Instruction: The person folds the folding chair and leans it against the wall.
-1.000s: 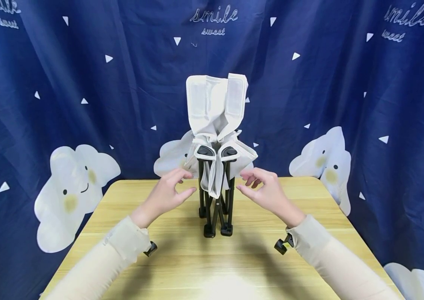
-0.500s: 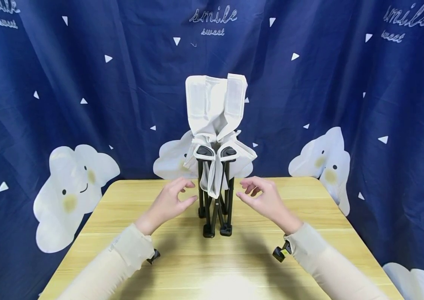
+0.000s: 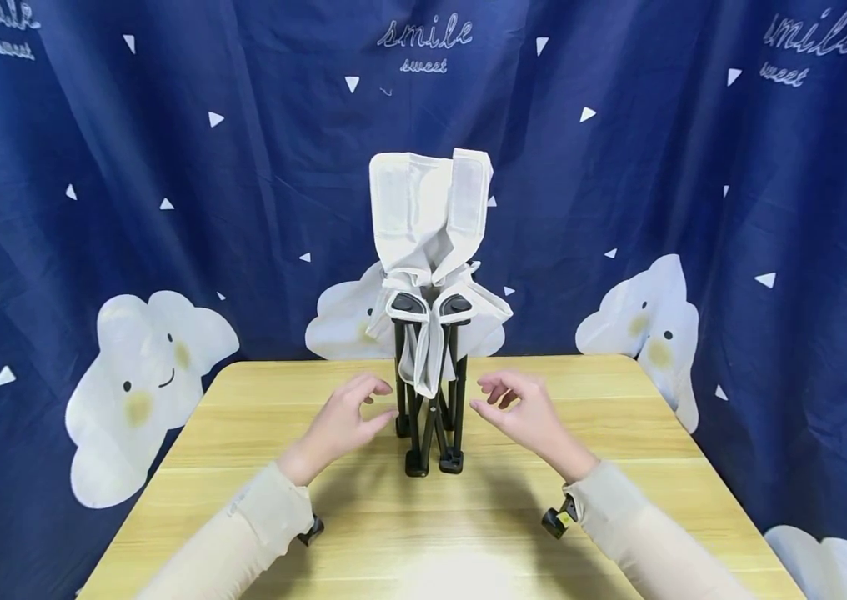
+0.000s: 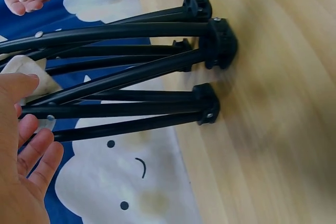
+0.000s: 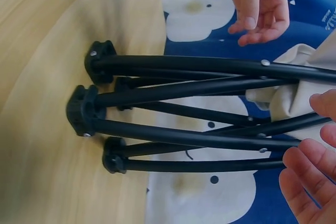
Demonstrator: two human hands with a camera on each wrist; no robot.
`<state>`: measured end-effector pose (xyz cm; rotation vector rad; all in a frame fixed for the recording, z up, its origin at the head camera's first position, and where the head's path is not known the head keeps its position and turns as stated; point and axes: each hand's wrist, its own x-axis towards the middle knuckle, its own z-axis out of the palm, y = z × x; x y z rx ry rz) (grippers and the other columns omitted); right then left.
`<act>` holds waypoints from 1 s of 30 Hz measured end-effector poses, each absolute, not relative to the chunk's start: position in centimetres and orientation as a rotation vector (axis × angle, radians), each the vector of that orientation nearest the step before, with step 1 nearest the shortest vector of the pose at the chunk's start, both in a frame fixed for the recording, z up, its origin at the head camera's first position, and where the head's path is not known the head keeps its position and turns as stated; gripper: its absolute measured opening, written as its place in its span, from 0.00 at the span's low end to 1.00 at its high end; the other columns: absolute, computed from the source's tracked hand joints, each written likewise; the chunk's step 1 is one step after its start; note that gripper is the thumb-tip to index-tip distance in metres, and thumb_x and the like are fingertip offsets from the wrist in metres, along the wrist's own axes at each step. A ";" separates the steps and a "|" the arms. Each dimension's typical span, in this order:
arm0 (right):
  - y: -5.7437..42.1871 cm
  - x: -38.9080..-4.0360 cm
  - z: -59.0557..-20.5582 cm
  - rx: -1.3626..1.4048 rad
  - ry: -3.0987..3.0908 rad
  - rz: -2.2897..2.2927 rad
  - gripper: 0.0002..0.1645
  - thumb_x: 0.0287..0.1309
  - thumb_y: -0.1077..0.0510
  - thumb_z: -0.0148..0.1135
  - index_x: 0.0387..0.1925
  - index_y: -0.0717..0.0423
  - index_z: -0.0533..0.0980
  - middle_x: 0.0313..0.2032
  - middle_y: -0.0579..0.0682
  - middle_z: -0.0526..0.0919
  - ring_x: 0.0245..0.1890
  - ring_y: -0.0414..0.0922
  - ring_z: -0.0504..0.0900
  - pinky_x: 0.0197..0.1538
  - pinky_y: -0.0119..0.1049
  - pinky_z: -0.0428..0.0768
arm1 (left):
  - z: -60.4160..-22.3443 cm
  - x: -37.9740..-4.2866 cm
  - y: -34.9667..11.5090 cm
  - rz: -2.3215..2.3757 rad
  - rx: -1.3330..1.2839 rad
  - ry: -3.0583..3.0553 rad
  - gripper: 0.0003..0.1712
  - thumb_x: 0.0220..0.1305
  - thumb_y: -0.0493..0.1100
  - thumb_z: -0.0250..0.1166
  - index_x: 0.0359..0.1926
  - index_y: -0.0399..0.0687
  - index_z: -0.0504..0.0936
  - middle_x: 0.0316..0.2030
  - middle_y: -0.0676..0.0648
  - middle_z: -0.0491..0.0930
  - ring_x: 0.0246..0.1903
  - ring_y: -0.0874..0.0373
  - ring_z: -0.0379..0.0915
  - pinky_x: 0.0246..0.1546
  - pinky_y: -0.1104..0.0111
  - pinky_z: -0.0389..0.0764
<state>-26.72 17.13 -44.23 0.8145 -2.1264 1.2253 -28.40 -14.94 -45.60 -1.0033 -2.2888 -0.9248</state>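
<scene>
A folded camp chair with white fabric (image 3: pixel 412 200) and black tube legs (image 3: pixel 428 437) stands upright on the wooden table. Its fabric is bunched between the legs, and two padded flaps stick up on top. To the left of the legs, my left hand (image 3: pixel 344 421) hovers with loosely bent fingers and holds nothing. My right hand (image 3: pixel 524 412) mirrors it on the other side, thumb and fingers apart. Both wrist views show crossed black tubes (image 4: pixel 121 109) ending in plastic feet (image 5: pixel 84 109) on the tabletop, with the fingers near the tubes.
The light wood table (image 3: pixel 581 442) has rounded far corners. Behind it hangs a dark blue curtain (image 3: pixel 266 167) printed with clouds and white triangles. A small black camera sits at each wrist, below the cream sleeves (image 3: pixel 266 508).
Both hands have moved down along the chair's legs, toward the tabletop, staying at either side. The chair has kept its place and shape.
</scene>
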 end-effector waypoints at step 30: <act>16.6 -25.7 -49.8 0.687 -2.344 1.345 0.15 0.52 0.68 0.81 0.42 0.61 0.87 0.33 0.52 0.90 0.30 0.40 0.85 0.33 0.34 0.88 | -50.9 -27.0 -14.5 -0.924 -0.885 -2.518 0.19 0.63 0.40 0.79 0.52 0.39 0.86 0.48 0.44 0.89 0.45 0.52 0.86 0.49 0.59 0.90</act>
